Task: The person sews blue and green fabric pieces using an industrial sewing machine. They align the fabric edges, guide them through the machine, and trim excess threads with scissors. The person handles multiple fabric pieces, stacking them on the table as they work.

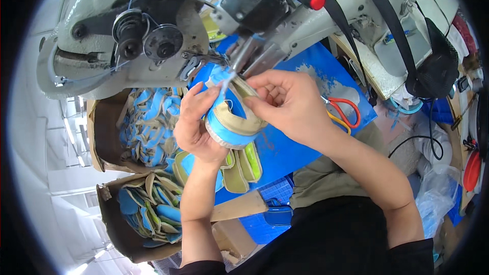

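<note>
Grey sewing-machine head (94,79) at ten o'clock, closest to the lens, with blurred metal shafts (249,56) at twelve, just above a curved blue-and-tan fabric piece (237,128) near centre. Held from both sides: cupped at nine o'clock by the left hand (197,122), thumb up against the near wall, and pinched along a tan edge at two o'clock by the right hand (293,103), thumb against forefinger. Probably gripped this way to keep the loop open and steady close to the shafts. Piled within reach, apparently for convenience: cut pieces in an upper cardboard box (105,141) at nine and a lower cardboard box (108,211) between seven and eight, plus green-and-tan pieces (237,177) at six. Lying at three o'clock, red-and-orange-handled scissors (355,112), blades mostly hidden behind the right hand. Impossible to make out: needle contact, lost in blur, and several left fingertips, covered by fabric.
</note>
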Available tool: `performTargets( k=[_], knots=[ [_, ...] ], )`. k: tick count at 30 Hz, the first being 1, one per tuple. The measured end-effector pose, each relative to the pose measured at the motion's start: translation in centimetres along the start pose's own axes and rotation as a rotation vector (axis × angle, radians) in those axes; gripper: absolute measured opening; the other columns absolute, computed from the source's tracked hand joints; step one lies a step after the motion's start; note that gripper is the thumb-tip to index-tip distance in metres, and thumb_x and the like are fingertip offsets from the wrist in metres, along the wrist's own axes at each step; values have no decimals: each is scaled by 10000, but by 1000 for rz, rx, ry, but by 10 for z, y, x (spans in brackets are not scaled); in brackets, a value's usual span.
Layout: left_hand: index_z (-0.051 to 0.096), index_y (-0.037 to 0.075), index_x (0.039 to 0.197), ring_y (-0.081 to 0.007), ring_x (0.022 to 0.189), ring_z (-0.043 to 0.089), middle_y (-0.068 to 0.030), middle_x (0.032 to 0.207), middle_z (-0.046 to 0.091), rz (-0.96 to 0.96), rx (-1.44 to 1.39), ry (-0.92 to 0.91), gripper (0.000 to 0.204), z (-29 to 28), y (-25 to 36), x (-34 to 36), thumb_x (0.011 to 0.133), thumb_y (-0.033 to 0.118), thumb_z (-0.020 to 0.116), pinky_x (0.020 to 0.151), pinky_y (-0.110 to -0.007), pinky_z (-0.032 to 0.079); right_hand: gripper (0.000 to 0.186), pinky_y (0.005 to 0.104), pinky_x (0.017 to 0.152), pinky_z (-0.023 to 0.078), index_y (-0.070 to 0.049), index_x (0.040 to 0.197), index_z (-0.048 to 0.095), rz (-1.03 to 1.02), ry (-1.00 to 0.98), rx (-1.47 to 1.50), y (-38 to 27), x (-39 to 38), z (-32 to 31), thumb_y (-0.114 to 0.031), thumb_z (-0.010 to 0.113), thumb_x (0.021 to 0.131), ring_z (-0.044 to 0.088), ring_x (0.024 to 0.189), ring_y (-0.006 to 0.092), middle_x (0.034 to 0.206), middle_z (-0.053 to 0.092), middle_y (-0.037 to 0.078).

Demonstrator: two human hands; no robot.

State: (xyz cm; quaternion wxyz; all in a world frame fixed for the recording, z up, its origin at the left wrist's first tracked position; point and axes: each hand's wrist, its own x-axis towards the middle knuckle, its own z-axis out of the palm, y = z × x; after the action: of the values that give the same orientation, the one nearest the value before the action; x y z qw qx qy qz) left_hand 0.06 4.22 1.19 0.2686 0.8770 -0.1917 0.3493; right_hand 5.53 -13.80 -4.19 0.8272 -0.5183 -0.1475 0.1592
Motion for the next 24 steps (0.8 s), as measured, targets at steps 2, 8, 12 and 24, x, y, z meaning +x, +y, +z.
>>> performTargets(
  k=[2, 8, 12, 24],
  knots=[
    [728, 13, 1079, -290, 1018, 757, -152, 1057, 774, 86, 67, -33, 330, -1, -1, 4, 798, 152, 830, 1029, -501, 499, 223, 264, 571, 498, -13, 1043, 764, 16, -41, -75, 2, -2, -4, -105, 793, 842, 636, 610, 91, 749, 704, 44],
    [786, 88, 1032, -244, 1077, 750, -67, 1075, 774, 275, 419, -233, 281, -5, 18, 16, 764, 107, 703, 1075, -461, 466, 166, 244, 572, 472, 1, 1053, 756, 28, -1, 16, 7, -7, 1, -3, 722, 890, 611, 656, 50, 779, 678, 15],
    [793, 101, 1007, -212, 1046, 750, -45, 1060, 764, 313, 466, -219, 310, -6, 18, 18, 725, 108, 665, 1067, -461, 466, 182, 216, 597, 471, 28, 1088, 719, 9, -35, 49, 7, -9, 0, 46, 688, 909, 594, 695, 30, 802, 666, 5],
    [793, 125, 1038, -220, 1024, 754, -22, 988, 734, 272, 528, -205, 343, -6, 11, 25, 695, 146, 783, 988, -434, 466, 227, 184, 612, 450, 22, 1169, 698, 150, -107, 125, -14, -4, -7, 36, 663, 945, 585, 729, -2, 874, 679, -23]
  ],
)
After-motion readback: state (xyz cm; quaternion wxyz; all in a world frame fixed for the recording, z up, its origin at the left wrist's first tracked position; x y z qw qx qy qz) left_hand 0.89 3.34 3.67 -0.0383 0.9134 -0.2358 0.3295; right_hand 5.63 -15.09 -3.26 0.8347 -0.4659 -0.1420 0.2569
